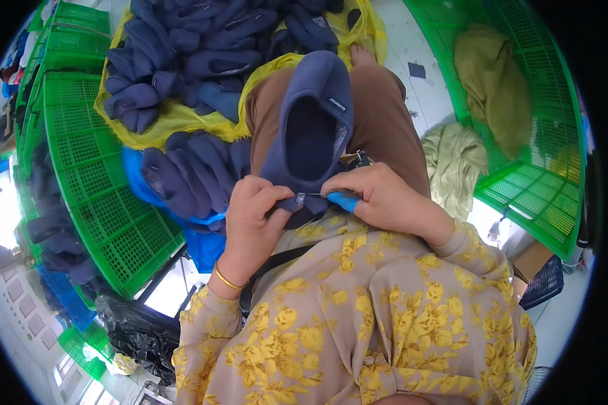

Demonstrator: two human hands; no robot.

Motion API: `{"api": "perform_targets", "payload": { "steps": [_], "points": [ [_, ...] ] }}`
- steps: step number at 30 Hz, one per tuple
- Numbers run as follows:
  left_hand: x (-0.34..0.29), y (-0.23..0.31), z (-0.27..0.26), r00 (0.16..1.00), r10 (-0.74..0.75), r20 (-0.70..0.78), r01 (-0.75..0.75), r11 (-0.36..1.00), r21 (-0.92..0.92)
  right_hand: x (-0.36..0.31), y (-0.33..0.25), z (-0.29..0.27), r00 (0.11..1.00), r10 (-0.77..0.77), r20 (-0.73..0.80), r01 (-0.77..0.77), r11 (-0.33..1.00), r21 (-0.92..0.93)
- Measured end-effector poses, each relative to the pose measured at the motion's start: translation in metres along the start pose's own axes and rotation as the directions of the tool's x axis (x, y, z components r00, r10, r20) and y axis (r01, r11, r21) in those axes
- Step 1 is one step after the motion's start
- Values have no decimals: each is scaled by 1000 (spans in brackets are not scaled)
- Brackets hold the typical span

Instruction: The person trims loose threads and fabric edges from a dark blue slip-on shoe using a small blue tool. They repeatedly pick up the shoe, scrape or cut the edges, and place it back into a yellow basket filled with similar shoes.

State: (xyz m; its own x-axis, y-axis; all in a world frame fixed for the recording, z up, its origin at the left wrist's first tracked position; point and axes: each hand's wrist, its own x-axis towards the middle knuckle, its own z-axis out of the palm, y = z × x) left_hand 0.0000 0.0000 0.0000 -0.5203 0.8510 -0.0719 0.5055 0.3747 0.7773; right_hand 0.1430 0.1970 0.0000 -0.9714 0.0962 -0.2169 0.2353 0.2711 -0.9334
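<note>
A navy blue slipper [314, 121] lies on my lap, toe pointing away, its opening facing up. My left hand [253, 209] pinches the slipper's heel edge at a small white tag [300, 199]. My right hand [378, 196] grips a tool with a blue handle [344, 200] whose thin metal tip points at that tag. Both hands meet at the heel, close to my body. I wear a beige top with yellow flowers and a gold bangle on the left wrist.
Several navy slippers lie piled on a yellow sheet [175, 118] ahead, and more on a blue bag [203, 236] at my left. Green plastic crates [94, 182] stand left and right [540, 182]; the right one holds olive cloth [493, 81]. A black bag [138, 331] lies lower left.
</note>
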Motion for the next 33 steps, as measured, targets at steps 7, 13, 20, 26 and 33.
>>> {"api": "perform_targets", "payload": {
  "steps": [7,13,20,26,33],
  "points": [
    [-7,-17,11,995,62,-78,-67,996,-63,-2,4,5,998,-60,-1,60,998,10],
    [-9,-21,15,994,61,-91,-70,993,-93,3,-3,2,996,-6,84,12,998,-69],
    [-10,-14,19,987,28,-160,-51,989,-142,2,1,9,997,32,73,-30,999,-34],
    [-8,-12,16,979,146,-145,-155,987,-53,-4,5,3,996,-65,60,68,997,-48],
    [-6,-16,13,975,187,-121,-192,981,-36,3,0,7,997,-59,56,62,997,-43]
  ]
}}
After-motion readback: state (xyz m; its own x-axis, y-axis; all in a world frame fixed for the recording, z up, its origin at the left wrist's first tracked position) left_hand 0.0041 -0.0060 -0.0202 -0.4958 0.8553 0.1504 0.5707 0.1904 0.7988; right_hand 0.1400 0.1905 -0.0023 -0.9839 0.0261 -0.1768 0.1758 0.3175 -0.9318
